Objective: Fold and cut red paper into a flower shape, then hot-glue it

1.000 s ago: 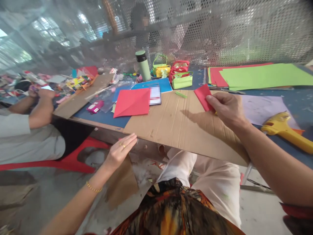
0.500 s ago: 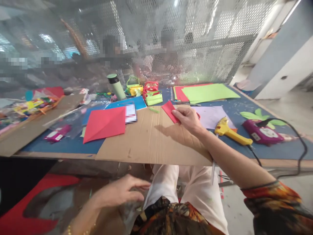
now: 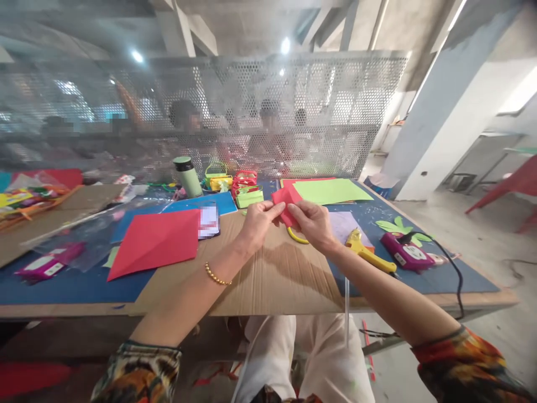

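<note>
Both hands meet above the cardboard sheet, pinching a small piece of red craft sheet between thumbs and fingers. My left hand grips its left side, with a gold bead bracelet at the wrist. At its right side my right hand is closed on it. A yellow curved strip shows just below the fingers; its ends are hidden, and I cannot tell whether it is held. To the left lies a larger red sheet, with a phone at its edge.
A yellow glue gun and a purple power socket block with a black cord lie at right. Behind are green sheets, small craft bags and a green bottle. A perforated metal screen stands beyond the table.
My left hand has risen from below the table edge to the red piece and now grips it together with my right hand. The camera view has tilted upward.
</note>
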